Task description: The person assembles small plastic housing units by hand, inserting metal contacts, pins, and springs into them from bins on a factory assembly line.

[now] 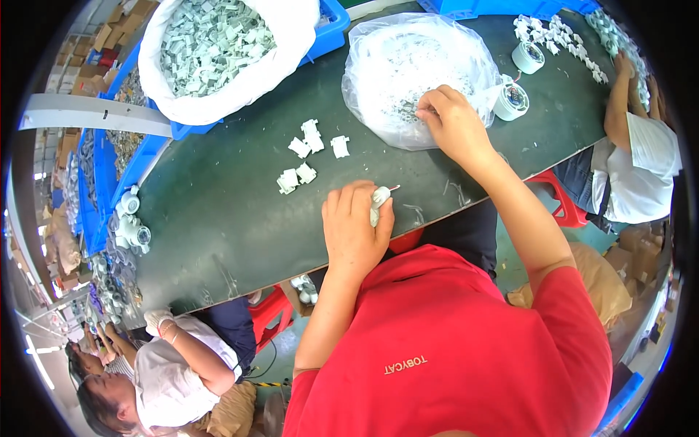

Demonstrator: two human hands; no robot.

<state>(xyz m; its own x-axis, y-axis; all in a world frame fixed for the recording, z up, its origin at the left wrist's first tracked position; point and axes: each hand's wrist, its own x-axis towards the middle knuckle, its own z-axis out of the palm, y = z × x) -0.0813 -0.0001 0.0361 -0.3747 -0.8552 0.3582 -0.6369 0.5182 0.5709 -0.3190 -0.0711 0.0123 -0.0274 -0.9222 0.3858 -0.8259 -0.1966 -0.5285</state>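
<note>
My left hand (354, 222) rests at the near table edge, its fingers closed around a small white plastic part (380, 195). A thin reddish wire or pin juts from one end of that part. Over a clear plastic bag (362, 44) full of tiny shiny pieces (409, 69), my right hand (457, 124) has its thumb and fingers pinched together. Whatever lies between those fingertips is too small to make out. Several loose white plastic parts (311, 137) lie on the green table ahead of my left hand.
A white sack (156, 80) of pale plastic pieces stands far left in a blue crate (331, 33). Two round white units with wiring (511, 102) sit right of the bag. White parts (553, 33) lie at far right. Co-workers sit left (175, 371) and right (633, 167).
</note>
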